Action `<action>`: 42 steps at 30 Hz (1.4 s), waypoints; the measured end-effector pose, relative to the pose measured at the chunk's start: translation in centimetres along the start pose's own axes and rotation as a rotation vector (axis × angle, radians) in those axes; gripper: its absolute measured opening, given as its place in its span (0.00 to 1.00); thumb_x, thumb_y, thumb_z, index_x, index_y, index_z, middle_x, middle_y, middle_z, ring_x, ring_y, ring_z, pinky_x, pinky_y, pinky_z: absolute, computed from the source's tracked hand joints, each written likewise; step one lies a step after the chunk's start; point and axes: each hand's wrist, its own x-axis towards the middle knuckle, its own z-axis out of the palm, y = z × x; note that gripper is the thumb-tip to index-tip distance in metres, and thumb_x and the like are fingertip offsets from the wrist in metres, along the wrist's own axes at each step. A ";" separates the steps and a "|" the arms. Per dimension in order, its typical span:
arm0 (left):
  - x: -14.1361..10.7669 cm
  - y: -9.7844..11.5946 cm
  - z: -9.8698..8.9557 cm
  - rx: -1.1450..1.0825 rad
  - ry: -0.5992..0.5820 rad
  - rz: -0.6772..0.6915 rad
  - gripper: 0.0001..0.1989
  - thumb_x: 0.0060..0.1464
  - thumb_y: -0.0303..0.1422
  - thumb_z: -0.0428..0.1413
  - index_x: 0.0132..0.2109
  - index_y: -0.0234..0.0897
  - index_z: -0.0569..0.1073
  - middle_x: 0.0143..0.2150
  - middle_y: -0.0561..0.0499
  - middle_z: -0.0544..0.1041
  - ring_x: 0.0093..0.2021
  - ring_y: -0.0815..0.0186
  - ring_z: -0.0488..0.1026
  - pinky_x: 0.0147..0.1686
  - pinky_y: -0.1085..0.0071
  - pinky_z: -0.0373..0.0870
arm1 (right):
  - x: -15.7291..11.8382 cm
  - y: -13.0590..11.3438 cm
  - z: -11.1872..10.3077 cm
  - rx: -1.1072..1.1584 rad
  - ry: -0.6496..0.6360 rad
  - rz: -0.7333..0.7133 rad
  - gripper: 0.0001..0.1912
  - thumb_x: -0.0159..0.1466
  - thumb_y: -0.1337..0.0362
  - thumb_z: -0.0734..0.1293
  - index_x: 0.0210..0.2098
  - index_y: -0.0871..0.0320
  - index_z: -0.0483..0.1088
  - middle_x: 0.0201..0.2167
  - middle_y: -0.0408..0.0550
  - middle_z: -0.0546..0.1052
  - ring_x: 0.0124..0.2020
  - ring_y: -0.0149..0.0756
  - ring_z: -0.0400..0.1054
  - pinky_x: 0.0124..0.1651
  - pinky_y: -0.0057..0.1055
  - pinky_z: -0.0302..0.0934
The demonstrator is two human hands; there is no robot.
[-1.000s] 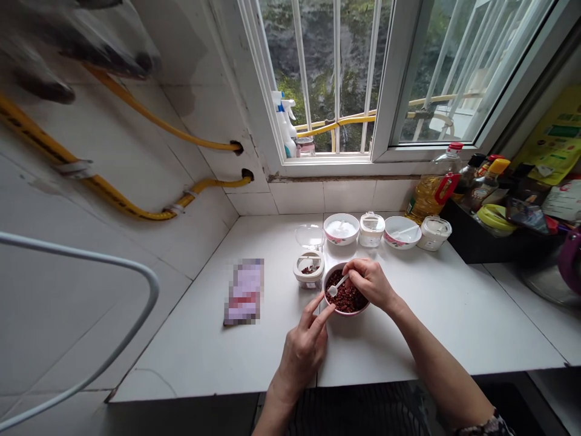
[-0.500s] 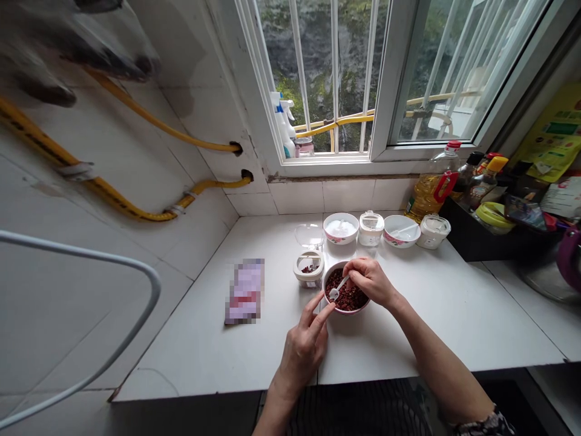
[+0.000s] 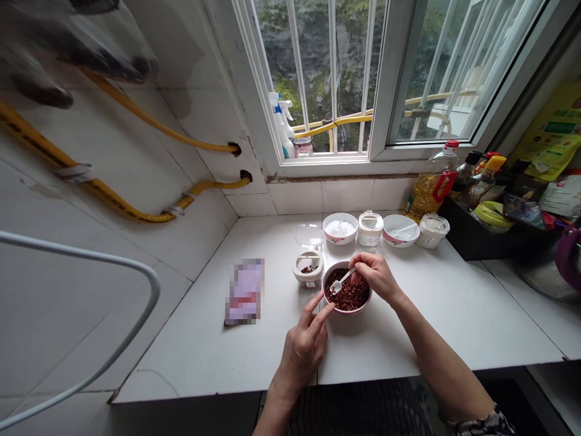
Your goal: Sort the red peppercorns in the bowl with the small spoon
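A bowl of dark red peppercorn-like bits stands on the white counter. My right hand pinches the handle of a small white spoon, whose scoop lies over the bits at the bowl's left side. Two fingers of my left hand are spread and touch the bowl's near left rim; that hand holds nothing. Just left of the bowl is a clear jar with a white rim and a few red bits inside.
Behind stand a bowl of white powder, a lidded jar, a bowl with a white spoon and another jar. An oil bottle is back right, a purple packet left.
My right hand has shifted slightly right and up with the spoon, and more of the spoon's handle shows. My left hand has stayed at the bowl's rim.
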 end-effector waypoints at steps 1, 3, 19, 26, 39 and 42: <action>0.0 0.0 0.0 -0.001 -0.004 -0.003 0.25 0.63 0.19 0.47 0.63 0.41 0.65 0.63 0.38 0.68 0.53 0.63 0.78 0.40 0.74 0.80 | 0.0 0.0 0.0 -0.025 0.000 -0.020 0.07 0.53 0.67 0.60 0.25 0.57 0.71 0.15 0.40 0.74 0.18 0.33 0.69 0.27 0.27 0.63; 0.0 0.0 0.0 -0.003 -0.012 -0.010 0.25 0.63 0.19 0.47 0.63 0.41 0.64 0.63 0.38 0.68 0.52 0.63 0.78 0.40 0.75 0.80 | 0.0 0.0 0.0 -0.112 0.013 -0.086 0.08 0.55 0.69 0.60 0.25 0.56 0.71 0.15 0.40 0.74 0.19 0.33 0.69 0.29 0.28 0.63; 0.0 0.1 0.0 -0.022 0.001 -0.010 0.25 0.62 0.19 0.47 0.64 0.42 0.64 0.64 0.39 0.68 0.45 0.66 0.80 0.39 0.75 0.79 | 0.0 0.0 0.0 -0.396 0.073 -0.278 0.11 0.57 0.72 0.60 0.24 0.54 0.71 0.16 0.40 0.76 0.24 0.35 0.70 0.48 0.36 0.63; 0.1 0.2 -0.1 -0.040 -0.012 -0.017 0.25 0.62 0.18 0.47 0.63 0.42 0.64 0.64 0.38 0.68 0.43 0.68 0.80 0.39 0.75 0.79 | 0.0 0.0 0.0 -0.253 0.075 -0.147 0.10 0.55 0.70 0.60 0.23 0.55 0.71 0.15 0.40 0.75 0.21 0.34 0.70 0.37 0.31 0.66; 0.1 0.1 0.0 -0.029 -0.010 -0.022 0.26 0.62 0.19 0.47 0.64 0.43 0.64 0.64 0.39 0.68 0.45 0.66 0.80 0.38 0.74 0.80 | 0.2 -0.7 1.6 0.032 0.132 -0.130 0.09 0.64 0.60 0.63 0.37 0.56 0.72 0.29 0.48 0.81 0.32 0.39 0.77 0.39 0.36 0.71; 0.0 0.0 0.1 -0.026 -0.003 -0.013 0.26 0.62 0.19 0.46 0.64 0.43 0.64 0.64 0.39 0.68 0.44 0.67 0.80 0.38 0.74 0.80 | -0.2 -1.1 2.7 -0.194 0.132 -0.340 0.08 0.68 0.64 0.60 0.39 0.55 0.72 0.33 0.49 0.82 0.35 0.40 0.77 0.47 0.40 0.68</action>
